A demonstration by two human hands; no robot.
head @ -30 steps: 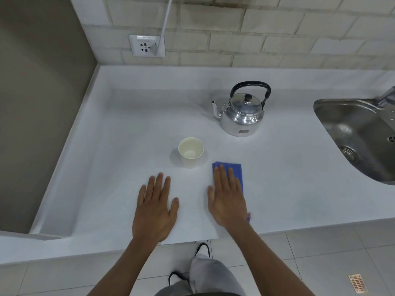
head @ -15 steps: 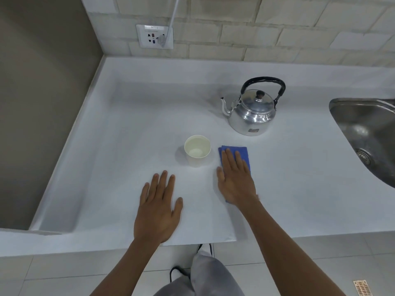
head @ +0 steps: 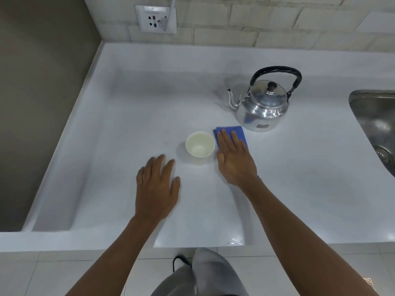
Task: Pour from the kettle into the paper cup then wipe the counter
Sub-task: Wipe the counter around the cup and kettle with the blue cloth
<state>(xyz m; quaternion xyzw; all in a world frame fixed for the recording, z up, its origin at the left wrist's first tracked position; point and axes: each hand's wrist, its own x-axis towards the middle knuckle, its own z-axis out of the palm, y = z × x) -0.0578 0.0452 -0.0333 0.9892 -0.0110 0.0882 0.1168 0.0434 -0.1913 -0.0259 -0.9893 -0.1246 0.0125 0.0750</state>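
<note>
Both hands lie flat on a white kitchen counter: the right hand, fingers spread and palm down, presses a folded blue cloth against the surface, while the left hand rests open and empty nearer the front edge, apparently as a brace. A paper cup stands upright just left of the cloth, close beside the wiping hand, with what looks like a little liquid at its bottom, suggesting the pour is done. Behind the cloth sits a steel kettle, upright, lid on, spout turned left, set back clear of the wiping area. A sink opens at far right. With the cup so near, a sideways stroke risks knocking it over.
</note>
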